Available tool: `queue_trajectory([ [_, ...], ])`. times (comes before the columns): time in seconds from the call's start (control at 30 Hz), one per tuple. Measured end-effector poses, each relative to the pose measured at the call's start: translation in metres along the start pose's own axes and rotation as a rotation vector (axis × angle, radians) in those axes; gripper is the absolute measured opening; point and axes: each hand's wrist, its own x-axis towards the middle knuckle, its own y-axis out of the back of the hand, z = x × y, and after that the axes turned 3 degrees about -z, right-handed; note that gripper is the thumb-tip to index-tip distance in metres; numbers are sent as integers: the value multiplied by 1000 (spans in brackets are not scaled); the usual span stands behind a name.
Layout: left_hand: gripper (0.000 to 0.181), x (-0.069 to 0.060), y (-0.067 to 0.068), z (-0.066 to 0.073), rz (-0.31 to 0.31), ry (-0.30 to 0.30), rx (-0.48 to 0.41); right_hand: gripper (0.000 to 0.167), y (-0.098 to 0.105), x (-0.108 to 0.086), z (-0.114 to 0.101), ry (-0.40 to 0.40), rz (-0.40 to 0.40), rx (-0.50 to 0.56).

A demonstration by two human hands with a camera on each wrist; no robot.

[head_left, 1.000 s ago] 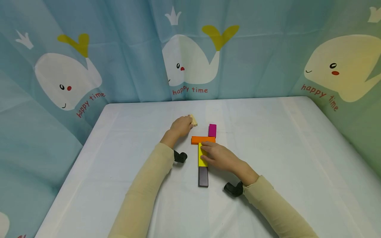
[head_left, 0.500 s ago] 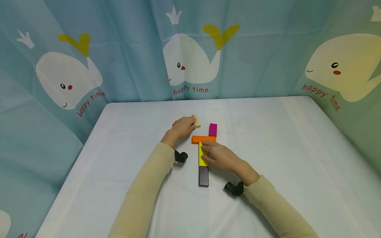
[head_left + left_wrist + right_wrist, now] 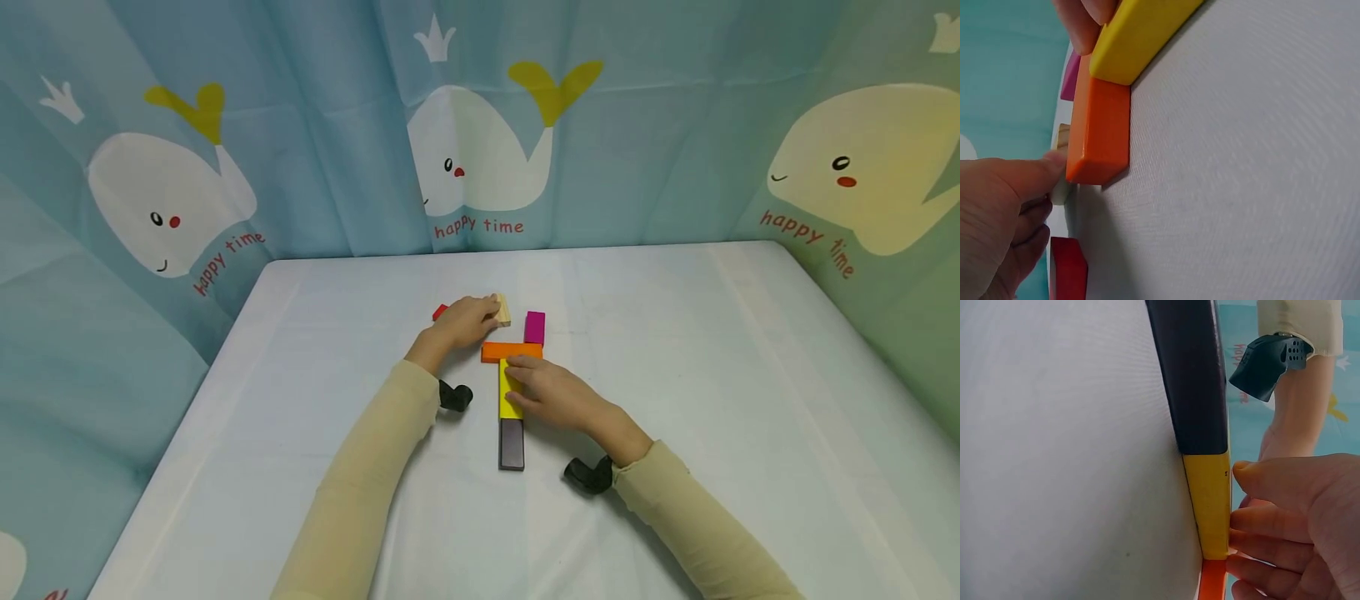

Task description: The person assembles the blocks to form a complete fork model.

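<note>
My left hand pinches a pale wooden block, just behind the left end of an orange block. In the left wrist view, thumb and fingers close on that pale block, partly hidden by the orange one. My right hand rests its fingers on a yellow block, lying lengthwise and touching the orange block. The fingers are fairly straight in the right wrist view. A dark grey block continues the line at the yellow block's near end. A magenta block stands behind the orange block's right end.
A red block shows partly behind my left hand. Black wrist-worn devices sit near the table surface under both wrists. The white-covered table meets a blue whale-print curtain at its back edge.
My left hand has slid the pale block to the right and slightly nearer, toward the magenta block. The red block has come into view behind that hand. My right hand stays in place.
</note>
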Motion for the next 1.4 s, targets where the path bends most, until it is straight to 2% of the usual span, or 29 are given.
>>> queue_trajectory([
  [0.2,47,1,0,3,-19,-20,4,45,1,0,0,10,-15,10],
  [0.4,46,0,0,5,-29,-11,-2,42,2,-1,-1,24,-8,38],
  [0.53,44,1,-1,6,-31,-5,2,43,2,-1,-1,39,3,20],
  [0.93,45,0,-3,6,-38,-16,-17,42,2,-1,-1,21,-12,55],
  [1.4,44,-6,0,14,-60,-42,-48,43,1,-1,-1,23,-5,43],
])
